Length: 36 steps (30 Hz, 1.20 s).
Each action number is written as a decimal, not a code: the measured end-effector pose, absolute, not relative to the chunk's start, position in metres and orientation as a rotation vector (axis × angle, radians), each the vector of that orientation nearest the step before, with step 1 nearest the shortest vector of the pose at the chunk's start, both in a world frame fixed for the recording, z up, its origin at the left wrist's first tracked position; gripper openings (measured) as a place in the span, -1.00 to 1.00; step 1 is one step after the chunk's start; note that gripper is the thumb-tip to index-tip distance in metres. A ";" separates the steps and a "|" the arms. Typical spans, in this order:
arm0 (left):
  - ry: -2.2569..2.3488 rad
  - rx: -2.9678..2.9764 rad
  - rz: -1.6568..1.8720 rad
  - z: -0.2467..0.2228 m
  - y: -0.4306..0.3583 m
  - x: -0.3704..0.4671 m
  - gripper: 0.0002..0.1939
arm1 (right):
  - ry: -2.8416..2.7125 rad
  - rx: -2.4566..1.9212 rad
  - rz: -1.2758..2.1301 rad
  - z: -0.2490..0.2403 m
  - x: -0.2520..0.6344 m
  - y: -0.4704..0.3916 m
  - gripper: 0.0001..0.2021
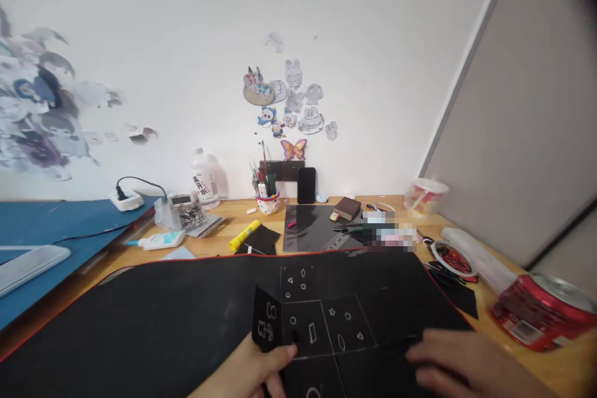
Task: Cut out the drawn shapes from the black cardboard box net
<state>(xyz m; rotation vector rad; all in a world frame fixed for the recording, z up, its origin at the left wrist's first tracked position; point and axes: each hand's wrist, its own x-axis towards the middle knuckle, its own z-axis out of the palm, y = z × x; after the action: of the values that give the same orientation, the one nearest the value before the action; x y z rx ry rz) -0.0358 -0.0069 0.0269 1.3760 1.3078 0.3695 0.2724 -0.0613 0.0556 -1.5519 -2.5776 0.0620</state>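
A sheet of black paper [311, 331] lies in front of me, marked with white lines into squares. Small circles, triangles, a star and other outlines are drawn inside them. On its left side a flap [267, 318] with flower-like white drawings stands tilted up. My left hand [254, 368] grips the paper by this flap, thumb on top and fingers partly hidden beneath. To the right, my right hand [459, 357] rests with its fingers stretched out and slightly bent over the dark surface, by the right edge of the paper. Nothing shows in its fingers.
A black mat [163, 317] with a red edge covers the desk. Behind it are a yellow glue stick [245, 234], a pen cup [268, 202], a phone [306, 185] and a ruler [336, 240]. A red can [543, 311] and a round tub [453, 258] stand right.
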 end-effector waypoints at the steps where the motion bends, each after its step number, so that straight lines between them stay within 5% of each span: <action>1: 1.356 1.536 0.276 0.036 -0.002 -0.046 -0.61 | -2.461 -1.665 0.094 0.063 0.276 -0.048 -0.77; 7: 1.910 2.567 0.120 0.069 0.029 -0.085 -0.60 | -2.087 -1.985 -0.047 0.071 0.282 0.062 -0.66; 11: 1.153 2.915 0.137 0.069 0.030 -0.072 -0.70 | -1.964 -2.132 -0.224 0.049 0.270 0.121 -0.75; 14: 0.696 2.846 -0.133 0.072 0.026 -0.058 -0.70 | -1.985 -2.196 -0.353 0.034 0.264 0.146 -0.69; 18: 0.754 2.694 -0.399 0.069 0.023 -0.053 -0.57 | -2.138 -2.267 -0.318 0.028 0.271 0.163 -0.69; 27: 0.958 2.732 -0.146 0.017 0.019 -0.055 -0.38 | -2.162 -2.157 -0.315 0.042 0.282 0.151 -0.71; 31: 1.140 2.698 -0.153 0.009 0.017 -0.044 -0.12 | -1.940 -2.012 -0.359 0.070 0.273 0.126 -0.58; 34: 1.244 2.677 -0.174 0.011 0.018 -0.032 -0.06 | -1.766 -1.877 -0.194 0.095 0.255 0.098 -0.43; 36: 1.254 2.658 -0.139 0.017 0.019 -0.029 -0.07 | -1.409 -1.606 0.464 0.107 0.240 0.076 -0.45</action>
<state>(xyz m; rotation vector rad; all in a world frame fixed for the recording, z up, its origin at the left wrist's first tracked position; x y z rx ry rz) -0.0294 0.0193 0.0170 2.6580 1.2545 -0.1388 0.2397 0.0763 0.1066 -1.6061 -1.4094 0.4639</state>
